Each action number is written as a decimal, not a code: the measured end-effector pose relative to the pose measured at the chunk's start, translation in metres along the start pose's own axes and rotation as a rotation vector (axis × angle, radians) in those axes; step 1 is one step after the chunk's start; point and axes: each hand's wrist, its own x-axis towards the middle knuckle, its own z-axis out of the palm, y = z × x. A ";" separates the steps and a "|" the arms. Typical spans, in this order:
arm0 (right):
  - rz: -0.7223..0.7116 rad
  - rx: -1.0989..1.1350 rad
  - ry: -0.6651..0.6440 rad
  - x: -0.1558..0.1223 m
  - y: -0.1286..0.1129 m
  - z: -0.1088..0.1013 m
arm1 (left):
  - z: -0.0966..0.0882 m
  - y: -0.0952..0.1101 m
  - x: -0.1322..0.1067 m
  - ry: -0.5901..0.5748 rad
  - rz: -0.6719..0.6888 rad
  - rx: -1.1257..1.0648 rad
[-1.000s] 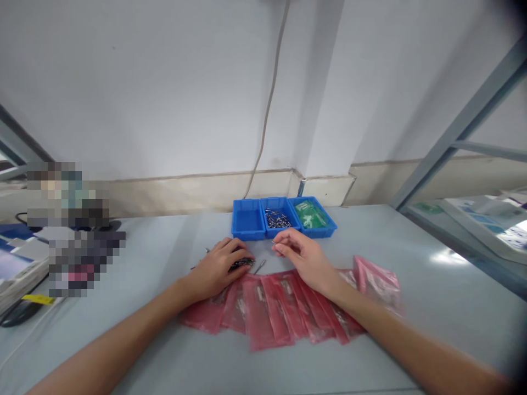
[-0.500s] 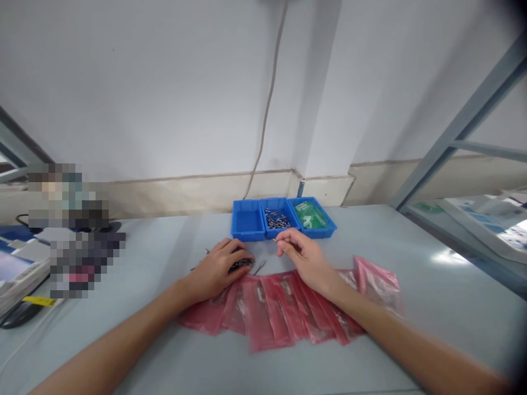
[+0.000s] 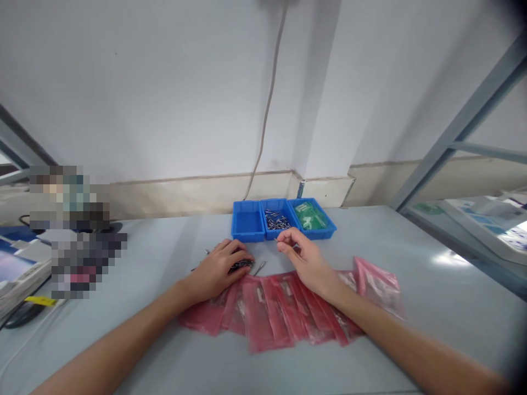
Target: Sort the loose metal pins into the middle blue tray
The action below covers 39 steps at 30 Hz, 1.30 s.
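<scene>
My left hand (image 3: 224, 266) lies palm down with its fingers curled over a heap of slim dark and silver metal parts (image 3: 242, 264), most of them hidden under it. A single silver metal part (image 3: 260, 267) lies just right of those fingers. Thumb and index finger of my right hand (image 3: 300, 253) pinch a small thin metal part (image 3: 276, 239), only its tip showing. Beneath both hands a row of overlapping pink plastic bags (image 3: 269, 321) is fanned out, with small items visible inside several.
Behind the hands stand three joined blue trays: a bare left tray (image 3: 247, 220), a middle tray with small metal pieces (image 3: 276, 220), and a right tray holding a green-and-clear bag (image 3: 310, 216). A power strip (image 3: 20, 282) and dark mouse (image 3: 25, 314) are at left.
Hardly anything differs. My right hand keeps its pinch near the middle tray with a very slight shift, and my left hand stays over the heap.
</scene>
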 end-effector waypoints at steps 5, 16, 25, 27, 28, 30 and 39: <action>-0.006 -0.023 0.001 -0.001 -0.004 -0.001 | 0.001 -0.001 0.000 0.001 0.005 -0.002; -0.003 -0.026 0.015 0.001 0.001 -0.001 | 0.000 0.001 0.001 0.008 -0.001 -0.006; 0.009 -0.028 0.038 0.002 0.003 -0.002 | 0.000 0.001 0.000 0.010 -0.003 -0.022; 0.034 -0.031 0.035 0.002 0.001 -0.002 | 0.000 0.001 0.001 0.015 -0.001 -0.023; 0.043 -0.034 0.035 0.002 0.000 -0.003 | 0.000 0.001 0.001 0.016 -0.002 -0.023; 0.047 -0.043 0.043 0.002 -0.001 -0.003 | 0.000 0.001 0.001 0.011 -0.005 -0.023; 0.048 -0.046 0.015 0.001 0.009 -0.001 | 0.000 0.002 0.001 0.032 0.005 -0.018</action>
